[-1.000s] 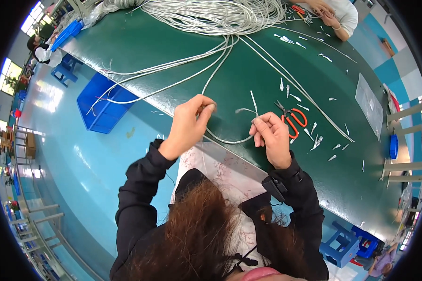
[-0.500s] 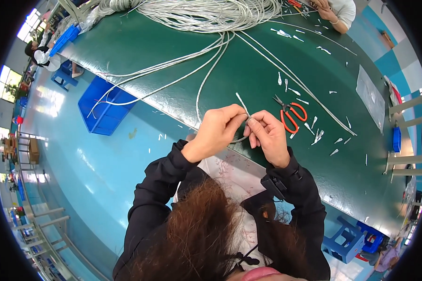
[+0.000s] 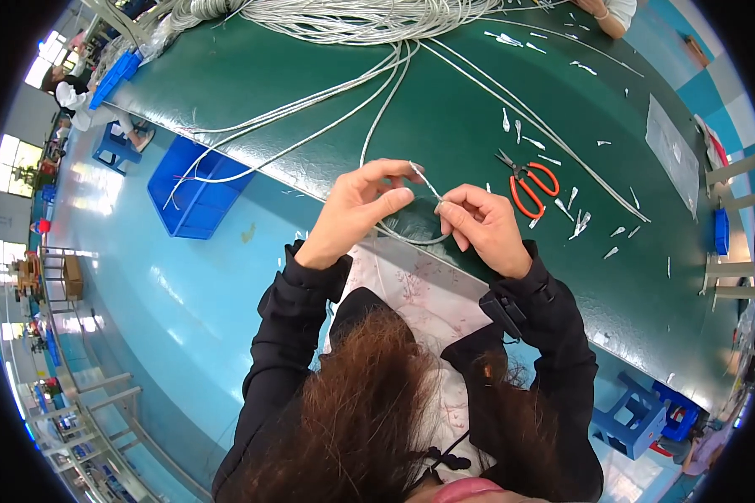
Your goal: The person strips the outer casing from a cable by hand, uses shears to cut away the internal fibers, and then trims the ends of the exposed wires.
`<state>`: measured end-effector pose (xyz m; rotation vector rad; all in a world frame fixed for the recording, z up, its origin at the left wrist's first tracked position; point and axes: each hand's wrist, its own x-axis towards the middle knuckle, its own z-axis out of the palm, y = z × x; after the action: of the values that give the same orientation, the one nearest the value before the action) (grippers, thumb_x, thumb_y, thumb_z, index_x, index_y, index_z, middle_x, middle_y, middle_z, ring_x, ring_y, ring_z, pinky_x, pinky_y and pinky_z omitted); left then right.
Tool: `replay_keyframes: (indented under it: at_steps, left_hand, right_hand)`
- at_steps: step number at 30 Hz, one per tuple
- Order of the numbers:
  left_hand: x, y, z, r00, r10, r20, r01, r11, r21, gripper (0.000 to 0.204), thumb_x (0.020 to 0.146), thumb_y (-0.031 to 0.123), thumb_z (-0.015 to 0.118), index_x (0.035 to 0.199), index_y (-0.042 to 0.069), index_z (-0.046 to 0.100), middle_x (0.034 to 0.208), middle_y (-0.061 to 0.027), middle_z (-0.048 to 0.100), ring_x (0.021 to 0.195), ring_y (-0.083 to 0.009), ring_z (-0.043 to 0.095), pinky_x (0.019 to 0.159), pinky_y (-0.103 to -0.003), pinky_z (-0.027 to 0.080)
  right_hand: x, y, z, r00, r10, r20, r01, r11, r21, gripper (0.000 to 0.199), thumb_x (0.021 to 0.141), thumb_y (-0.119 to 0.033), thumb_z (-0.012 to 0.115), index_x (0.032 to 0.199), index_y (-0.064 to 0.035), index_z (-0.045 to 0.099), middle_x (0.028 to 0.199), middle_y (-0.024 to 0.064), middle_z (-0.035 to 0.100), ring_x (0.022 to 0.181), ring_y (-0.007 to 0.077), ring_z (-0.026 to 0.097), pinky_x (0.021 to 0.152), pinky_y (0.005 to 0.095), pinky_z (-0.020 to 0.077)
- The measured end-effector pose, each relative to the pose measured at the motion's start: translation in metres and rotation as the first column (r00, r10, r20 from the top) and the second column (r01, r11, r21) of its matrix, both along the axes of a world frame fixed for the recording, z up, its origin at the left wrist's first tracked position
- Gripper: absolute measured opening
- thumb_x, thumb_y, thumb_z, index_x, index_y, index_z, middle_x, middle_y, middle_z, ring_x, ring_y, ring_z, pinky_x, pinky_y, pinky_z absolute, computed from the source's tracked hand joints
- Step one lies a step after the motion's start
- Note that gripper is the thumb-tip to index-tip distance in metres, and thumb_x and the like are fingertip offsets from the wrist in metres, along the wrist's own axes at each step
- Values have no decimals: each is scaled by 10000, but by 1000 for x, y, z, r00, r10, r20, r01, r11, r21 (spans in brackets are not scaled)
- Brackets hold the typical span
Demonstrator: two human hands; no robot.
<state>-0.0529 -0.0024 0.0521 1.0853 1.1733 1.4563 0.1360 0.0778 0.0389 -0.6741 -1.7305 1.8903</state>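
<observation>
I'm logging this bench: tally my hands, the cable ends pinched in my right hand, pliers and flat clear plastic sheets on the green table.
Left hand and right hand: 2
Pinched cable end: 1
Orange-handled pliers: 1
Flat clear plastic sheet: 1
Total: 5

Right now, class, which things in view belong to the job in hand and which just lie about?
Job in hand:
cable, in the right hand
coil, apparently its source
orange-handled pliers, probably

Lying about:
white scraps
clear plastic sheet
blue stool
</observation>
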Motion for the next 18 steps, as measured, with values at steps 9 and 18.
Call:
replay_keyframes:
  at_steps: [9, 18]
  left_hand:
    - [7, 6, -16, 998, -12, 67, 14, 999, -42, 88, 856, 57, 639, 790, 1, 623, 872, -21, 610, 812, -94, 528, 754, -244, 426]
    - [37, 8, -18, 697, 371, -613, -291, 928, 231, 112, 760, 89, 704, 741, 15, 622, 721, -16, 579, 719, -125, 506, 634, -272, 398]
  right_hand:
    - [-1, -5, 2, 996, 80, -37, -83, 993, -86, 122, 910, -78, 576, 858, 28, 609, 713, 26, 606, 526, 41, 503, 468, 184, 381]
    - [-8, -11, -23, 969, -236, -68, 196, 577, 793, 86, 844, -48, 640, 845, 29, 600, 682, 45, 592, 522, 78, 547, 470, 228, 423]
